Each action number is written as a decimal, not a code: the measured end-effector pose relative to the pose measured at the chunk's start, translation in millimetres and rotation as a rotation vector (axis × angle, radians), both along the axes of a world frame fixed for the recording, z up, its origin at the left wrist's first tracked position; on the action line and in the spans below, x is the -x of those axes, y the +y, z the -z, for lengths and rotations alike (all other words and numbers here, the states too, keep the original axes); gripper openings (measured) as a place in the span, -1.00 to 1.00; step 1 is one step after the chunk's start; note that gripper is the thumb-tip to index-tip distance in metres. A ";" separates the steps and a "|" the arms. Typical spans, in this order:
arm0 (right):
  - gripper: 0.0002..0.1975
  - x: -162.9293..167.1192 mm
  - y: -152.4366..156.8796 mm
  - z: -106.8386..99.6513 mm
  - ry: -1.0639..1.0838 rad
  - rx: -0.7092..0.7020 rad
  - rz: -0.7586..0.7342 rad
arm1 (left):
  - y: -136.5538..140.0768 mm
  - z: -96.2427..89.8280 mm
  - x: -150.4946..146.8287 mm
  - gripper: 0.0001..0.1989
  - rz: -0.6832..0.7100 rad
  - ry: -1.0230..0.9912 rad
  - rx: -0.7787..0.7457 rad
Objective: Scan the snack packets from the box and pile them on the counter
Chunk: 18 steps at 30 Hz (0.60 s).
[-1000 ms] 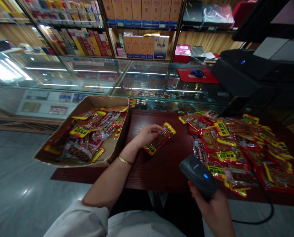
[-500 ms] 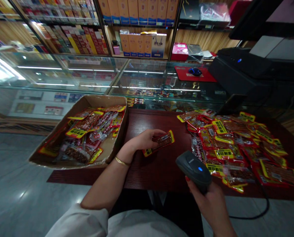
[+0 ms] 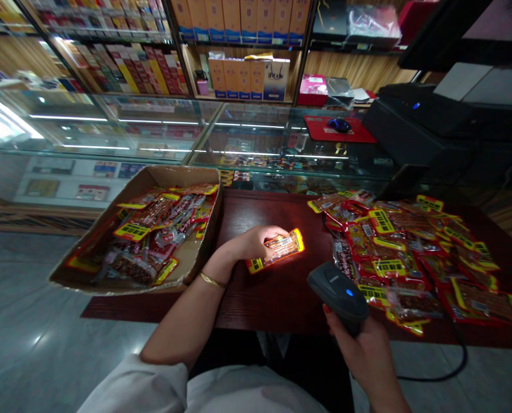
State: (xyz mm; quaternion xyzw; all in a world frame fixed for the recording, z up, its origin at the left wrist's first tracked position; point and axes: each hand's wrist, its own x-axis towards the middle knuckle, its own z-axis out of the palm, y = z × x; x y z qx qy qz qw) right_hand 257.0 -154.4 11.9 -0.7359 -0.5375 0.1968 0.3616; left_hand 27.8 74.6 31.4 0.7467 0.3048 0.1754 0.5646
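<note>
Between the fingers of my left hand (image 3: pixel 256 244) is a snack packet (image 3: pixel 285 245) with red and yellow edges, held just over the dark red table (image 3: pixel 256 298). Bright light falls on the packet's upper face. My right hand (image 3: pixel 365 344) is wrapped round a dark barcode scanner (image 3: pixel 340 295), whose head points toward the packet and shows a blue light. Left of my left hand stands an open cardboard box (image 3: pixel 208 246) with several similar packets inside. To the right of the scanner lies a loose pile of the same packets (image 3: pixel 385 252).
A glass display counter (image 3: pixel 247 132) runs behind the table. On it are a red mouse pad (image 3: pixel 316 129), a mouse (image 3: pixel 340 124) and a black printer-like machine (image 3: pixel 445 126). The scanner's cable (image 3: pixel 458 367) loops past the table's front edge. Shelves of boxes (image 3: pixel 243 77) stand behind.
The packet in my left hand is now brightly lit, where it was dim before. Both hands stay nearly in place, and the box and pile look the same.
</note>
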 end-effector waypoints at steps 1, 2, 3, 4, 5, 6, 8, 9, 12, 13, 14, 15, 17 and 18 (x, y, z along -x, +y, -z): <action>-0.51 0.4 -0.9 0.0 -0.001 0.003 -0.003 | 0.9 1.6 -0.2 -0.33 -0.005 0.005 -0.005; -0.51 0.5 -1.7 0.1 -0.004 0.005 -0.005 | 1.7 3.3 -0.4 -0.33 -0.006 0.006 -0.004; -0.50 0.2 -2.2 0.3 -0.006 0.008 -0.012 | 2.3 5.1 -0.5 -0.33 -0.005 0.001 0.004; -0.50 -0.4 -2.4 0.6 -0.008 0.008 -0.019 | 2.7 6.6 -0.5 -0.33 -0.003 -0.008 0.014; -0.49 -1.2 -2.3 0.9 -0.010 0.008 -0.023 | 2.8 7.6 -0.4 -0.33 0.000 -0.016 0.022; -0.49 -2.0 -2.1 1.2 -0.012 0.006 -0.024 | 2.7 8.0 -0.2 -0.33 0.004 -0.021 0.024; -0.50 -3.3 -1.3 1.6 -0.012 0.001 -0.020 | 2.0 7.0 0.6 -0.34 0.018 -0.025 0.027; -0.51 -3.6 -1.2 1.5 -0.011 -0.004 -0.015 | 1.4 5.8 1.0 -0.34 0.017 -0.028 0.038; -0.58 -2.8 -2.4 -0.9 0.008 -0.035 -0.004 | -0.6 2.3 0.2 -0.33 -0.056 -0.053 0.142; -0.61 -2.5 -3.4 -2.0 0.019 -0.054 -0.005 | -1.1 1.8 -1.7 -0.32 -0.111 -0.072 0.201; -0.63 -2.6 -4.7 -3.0 0.031 -0.074 -0.009 | -1.4 1.5 -4.8 -0.31 -0.179 -0.096 0.265; -0.66 -3.2 -6.2 -3.8 0.043 -0.096 -0.015 | -1.6 1.2 -9.7 -0.29 -0.248 -0.128 0.333; -0.70 -6.3 -10.3 -4.2 0.061 -0.130 -0.012 | -2.1 -0.6 -25.7 -0.28 -0.359 -0.202 0.470; -0.72 -8.6 -13.0 -3.9 0.069 -0.137 -0.002 | -2.7 -2.9 -37.3 -0.29 -0.385 -0.234 0.530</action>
